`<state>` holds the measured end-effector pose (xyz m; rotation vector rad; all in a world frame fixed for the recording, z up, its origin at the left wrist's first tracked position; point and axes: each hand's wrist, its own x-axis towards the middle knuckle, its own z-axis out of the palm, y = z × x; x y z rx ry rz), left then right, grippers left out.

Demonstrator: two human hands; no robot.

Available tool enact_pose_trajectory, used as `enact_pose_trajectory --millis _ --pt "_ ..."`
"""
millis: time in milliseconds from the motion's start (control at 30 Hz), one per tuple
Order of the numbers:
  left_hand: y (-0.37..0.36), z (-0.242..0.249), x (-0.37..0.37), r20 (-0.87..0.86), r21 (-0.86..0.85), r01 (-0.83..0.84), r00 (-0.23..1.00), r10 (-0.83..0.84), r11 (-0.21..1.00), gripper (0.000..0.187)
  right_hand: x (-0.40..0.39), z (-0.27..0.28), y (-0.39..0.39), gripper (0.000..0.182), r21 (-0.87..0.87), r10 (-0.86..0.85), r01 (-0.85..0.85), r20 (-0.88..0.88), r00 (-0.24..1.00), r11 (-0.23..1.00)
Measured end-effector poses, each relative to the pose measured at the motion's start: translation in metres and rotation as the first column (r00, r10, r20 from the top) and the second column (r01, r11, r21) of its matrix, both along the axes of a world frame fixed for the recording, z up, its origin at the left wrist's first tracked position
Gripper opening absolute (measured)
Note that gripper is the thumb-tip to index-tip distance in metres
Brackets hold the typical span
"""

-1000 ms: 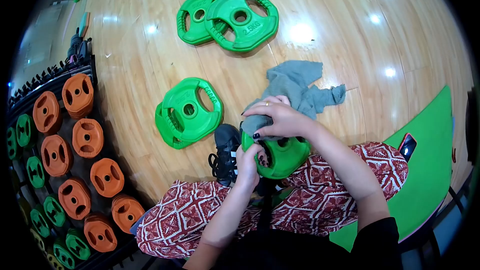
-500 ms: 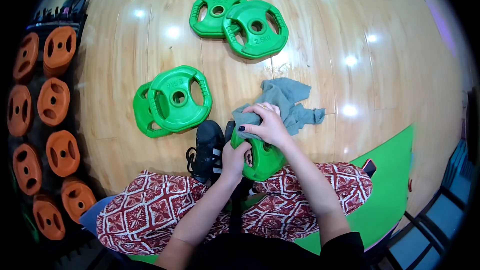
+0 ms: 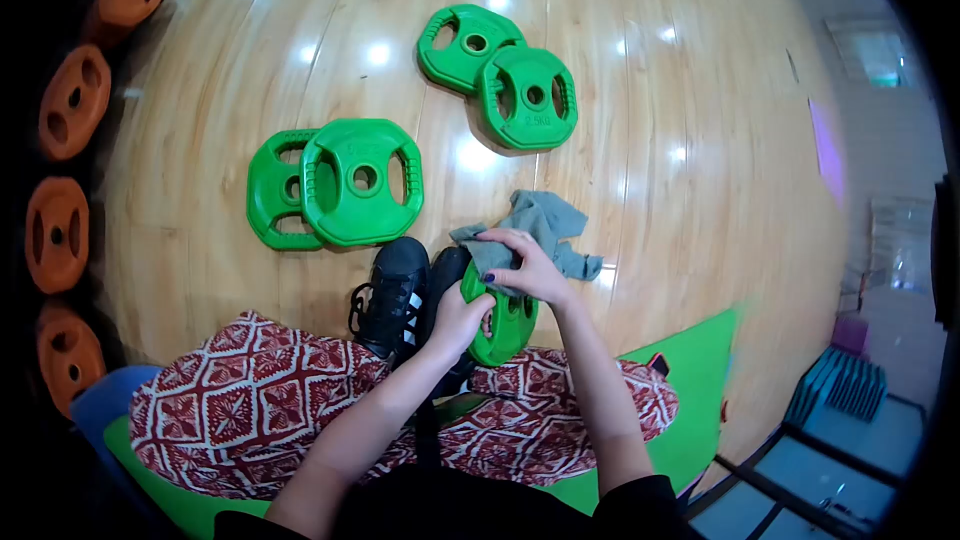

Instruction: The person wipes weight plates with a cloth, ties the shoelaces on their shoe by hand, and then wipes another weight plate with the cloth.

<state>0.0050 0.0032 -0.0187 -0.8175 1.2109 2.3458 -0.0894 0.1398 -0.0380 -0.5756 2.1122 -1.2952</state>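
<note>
Between my knees a green weight plate [image 3: 507, 333] is held tilted. My left hand [image 3: 462, 324] is closed around its left side, with the fingers through a grip hole. My right hand [image 3: 527, 269] presses a grey cloth [image 3: 543, 224] onto the plate's upper edge, fingers and thumb bent over the fabric. The rest of the cloth hangs beyond my hand toward the floor. My hand and the cloth cover the top of the plate.
Two overlapping green plates [image 3: 345, 208] lie on the wooden floor to the left, and another pair [image 3: 528, 130] lies farther off. Black shoes [image 3: 392, 292] are beside the held plate. Orange plates [image 3: 57, 235] hang along the left. A green mat [image 3: 690, 355] is under me.
The view has turned, so the floor plates and rack appear shifted. The held plate looks more edge-on. My right hand still has the cloth on its upper edge, and my left still grips it.
</note>
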Motion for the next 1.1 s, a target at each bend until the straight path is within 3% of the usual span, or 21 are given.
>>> enact_pose_trajectory --millis 133,300,333,400,633,733,800,933,1100 --pt "-0.003 -0.001 0.0 -0.054 -0.032 0.054 0.997 -0.056 0.998 0.005 -0.001 0.006 -0.005 0.058 0.031 0.067 -0.066 -0.048 0.997 0.997" --pt "-0.001 -0.004 -0.001 -0.038 -0.068 0.05 0.998 -0.053 0.996 0.004 0.016 -0.001 -0.011 0.044 0.079 -0.101 0.131 -0.3 0.948 0.988" --pt "0.0 -0.004 -0.001 -0.029 -0.084 0.029 0.999 -0.032 0.996 0.003 0.019 0.0 -0.013 0.044 0.072 -0.109 0.135 -0.287 0.952 0.988" --pt "0.001 -0.004 0.0 -0.016 -0.115 0.032 0.999 -0.034 0.993 0.005 0.026 0.0 -0.017 0.032 0.08 -0.171 0.226 -0.432 0.886 0.971" --pt "0.002 0.01 -0.006 0.073 -0.175 0.01 0.997 0.002 0.984 0.005 0.028 -0.004 -0.027 0.023 0.063 -0.327 0.388 -0.424 0.844 0.92" --pt "0.002 0.011 -0.004 0.151 -0.182 0.025 0.989 0.003 0.983 0.003 0.021 0.003 -0.014 0.029 0.017 -0.261 0.28 -0.306 0.915 0.96" --pt "0.001 0.011 -0.003 0.133 -0.183 0.02 0.991 0.004 0.983 0.004 0.017 0.006 -0.005 0.048 -0.014 -0.145 0.145 -0.199 0.969 0.989" --pt "0.001 0.013 -0.003 0.11 -0.17 0.003 0.994 0.016 0.985 0.004 0.018 0.01 -0.003 0.05 -0.022 -0.102 0.1 -0.196 0.975 0.995" --pt "0.0 0.011 -0.002 0.117 -0.194 -0.023 0.992 0.047 0.981 0.005 0.029 0.011 -0.019 0.046 0.083 -0.244 0.283 -0.319 0.916 0.956"
